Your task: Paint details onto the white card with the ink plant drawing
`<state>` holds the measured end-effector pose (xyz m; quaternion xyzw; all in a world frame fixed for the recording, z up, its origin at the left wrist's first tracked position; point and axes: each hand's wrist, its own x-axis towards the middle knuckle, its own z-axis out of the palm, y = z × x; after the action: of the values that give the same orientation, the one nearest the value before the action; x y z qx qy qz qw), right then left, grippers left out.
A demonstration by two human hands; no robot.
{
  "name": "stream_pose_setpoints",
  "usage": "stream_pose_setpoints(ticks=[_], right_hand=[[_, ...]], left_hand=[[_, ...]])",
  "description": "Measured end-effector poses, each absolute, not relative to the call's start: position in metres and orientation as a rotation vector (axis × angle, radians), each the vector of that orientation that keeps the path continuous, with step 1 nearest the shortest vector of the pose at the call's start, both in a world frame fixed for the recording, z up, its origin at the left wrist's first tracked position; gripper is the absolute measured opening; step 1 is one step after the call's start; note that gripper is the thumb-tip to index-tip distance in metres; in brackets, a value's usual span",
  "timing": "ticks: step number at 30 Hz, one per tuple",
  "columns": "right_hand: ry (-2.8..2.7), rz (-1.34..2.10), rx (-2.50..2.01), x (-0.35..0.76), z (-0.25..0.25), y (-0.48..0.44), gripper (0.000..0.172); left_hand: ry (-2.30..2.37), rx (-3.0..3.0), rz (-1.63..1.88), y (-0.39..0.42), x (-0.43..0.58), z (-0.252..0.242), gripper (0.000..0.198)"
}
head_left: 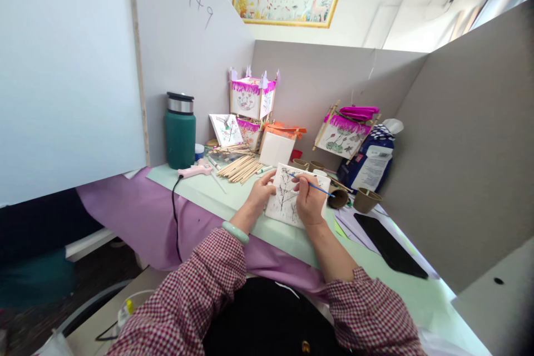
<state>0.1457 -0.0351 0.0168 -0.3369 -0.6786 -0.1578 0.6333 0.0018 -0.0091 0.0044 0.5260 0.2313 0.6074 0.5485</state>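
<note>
A white square panel (273, 207) with dark painted branches is tilted up above the table in front of me. My left hand (261, 194) grips its left edge, thumb toward the front and the other fingers partly hidden behind. A thin blue paintbrush (320, 189) is pinched in my right hand (309, 203), its tip close to the upper part of the painting. The right hand covers part of the panel's right side. Just right of the panel, a brown cup (337, 198) lies tipped with its mouth toward me, and another brown cup (367, 200) stands beside it.
Wooden sticks (241, 169), a pink glue gun (196, 170) with its cord, and a green bottle (181, 132) stand or lie left. Paper lanterns (252, 97) and a blank panel (276, 148) are behind. On the right are a hanging lantern (342, 136), a blue package (371, 164) and a black phone (390, 245).
</note>
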Motion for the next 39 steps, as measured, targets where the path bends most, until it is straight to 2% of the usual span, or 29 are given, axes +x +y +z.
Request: stream_pose_setpoints(ticks=[17, 24, 28, 33, 39], right_hand=[[-1.442, -0.302, -0.833, 0.146, 0.023, -0.043, 0.036], [-1.104, -0.264, -1.038, 0.202, 0.044, -0.057, 0.038], [-0.898, -0.295, -1.263, 0.247, 0.046, -0.063, 0.045], [-0.852, -0.256, -1.575, 0.272, 0.038, -0.054, 0.043], [-0.955, -0.129, -1.854, 0.28, 0.03, -0.043, 0.038]], left_hand=[[0.567, 1.229, 1.458, -0.006, 0.002, 0.003, 0.073], [0.602, 1.263, 1.456, -0.006, 0.002, 0.004, 0.04], [0.625, 1.27, 1.46, -0.007, 0.002, 0.005, 0.03], [0.661, 1.247, 1.467, -0.005, 0.001, 0.004, 0.039], [0.663, 1.21, 1.459, -0.003, 0.002, 0.002, 0.071]])
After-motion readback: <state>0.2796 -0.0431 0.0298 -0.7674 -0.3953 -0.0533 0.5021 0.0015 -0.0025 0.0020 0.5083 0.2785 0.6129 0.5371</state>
